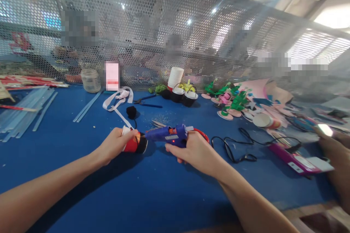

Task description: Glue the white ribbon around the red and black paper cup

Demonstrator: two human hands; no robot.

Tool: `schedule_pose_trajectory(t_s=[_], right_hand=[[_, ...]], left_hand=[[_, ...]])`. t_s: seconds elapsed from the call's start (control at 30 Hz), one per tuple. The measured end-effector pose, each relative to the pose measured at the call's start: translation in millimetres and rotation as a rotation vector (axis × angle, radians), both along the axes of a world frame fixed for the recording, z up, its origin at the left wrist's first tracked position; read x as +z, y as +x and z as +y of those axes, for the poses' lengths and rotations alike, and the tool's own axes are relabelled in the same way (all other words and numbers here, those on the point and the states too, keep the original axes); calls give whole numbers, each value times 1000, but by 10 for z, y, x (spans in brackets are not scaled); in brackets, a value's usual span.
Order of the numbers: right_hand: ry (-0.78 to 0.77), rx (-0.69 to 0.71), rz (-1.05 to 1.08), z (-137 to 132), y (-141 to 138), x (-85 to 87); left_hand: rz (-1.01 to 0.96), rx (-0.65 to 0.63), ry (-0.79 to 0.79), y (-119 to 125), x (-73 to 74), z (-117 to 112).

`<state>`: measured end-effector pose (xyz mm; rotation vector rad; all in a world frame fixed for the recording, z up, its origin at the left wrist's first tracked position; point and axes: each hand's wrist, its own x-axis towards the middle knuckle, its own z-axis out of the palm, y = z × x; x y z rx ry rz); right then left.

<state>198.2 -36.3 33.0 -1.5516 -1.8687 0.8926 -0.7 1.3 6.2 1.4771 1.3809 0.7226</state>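
Observation:
My left hand [116, 143] grips a small red paper cup [130, 145] lying tilted on its side, with black yarn wrapped around one end. In my right hand [193, 149] is a blue hot glue gun [169, 134], held level, its small red light lit. The glue gun's nozzle points left and meets or nearly meets the cup's black band. Black yarn runs from the cup to a small black yarn ball [131, 112] just behind it. Close by lies a loop of white ribbon [109, 102].
Pliers [149, 102], two black-wrapped cups [190, 98] and a stack of white cups [175, 76] stand behind. Clear glue sticks [27, 113] lie left. A purple power strip [294, 158] with a black cord [229, 151] is right, near another person's hand [328, 138] with a phone.

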Motion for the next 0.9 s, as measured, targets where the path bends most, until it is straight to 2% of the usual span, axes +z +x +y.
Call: schedule_pose_trajectory(t_s=[0.33, 0.5, 0.67, 0.9], right_hand=[[217, 68, -131, -47, -39, -53], [227, 65, -191, -79, -35, -61], [327, 71, -224, -63, -46, -66], [318, 80, -239, -88, -51, -55]], left_hand=[[-55, -18, 9, -21, -57, 11], [-31, -3, -19, -20, -67, 16], [-48, -11, -13, -13, -70, 16], [-17, -5, 1, -27, -86, 0]])
